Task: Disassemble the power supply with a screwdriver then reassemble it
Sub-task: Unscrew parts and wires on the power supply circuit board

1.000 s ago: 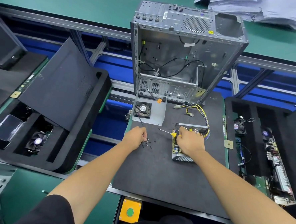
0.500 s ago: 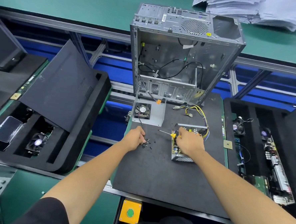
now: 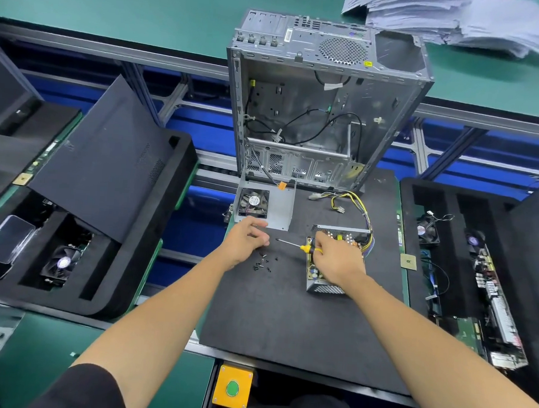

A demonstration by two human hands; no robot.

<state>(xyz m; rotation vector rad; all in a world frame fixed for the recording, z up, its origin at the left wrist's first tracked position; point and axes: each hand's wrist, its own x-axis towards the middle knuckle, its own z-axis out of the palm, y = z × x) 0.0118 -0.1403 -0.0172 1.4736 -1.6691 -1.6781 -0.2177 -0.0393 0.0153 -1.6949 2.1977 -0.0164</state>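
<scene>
At centre frame, the yellow-handled screwdriver (image 3: 303, 247) is grasped in the right hand (image 3: 337, 260) over the opened power supply (image 3: 323, 281) on the black mat (image 3: 286, 324). The left hand (image 3: 243, 241) is held with fingers curled just above the loose screws (image 3: 263, 261); whether a screw is pinched cannot be told.

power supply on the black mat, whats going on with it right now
A person is working on an opened power supply lying on the black mat. The right hand holds a yellow-handled screwdriver over the exposed board, its tip pointing left. The left hand hovers with curled fingers just above a scatter of small black screws; whether it holds one cannot be told. The cover with the fan lies apart, in front of the empty computer case.
</scene>
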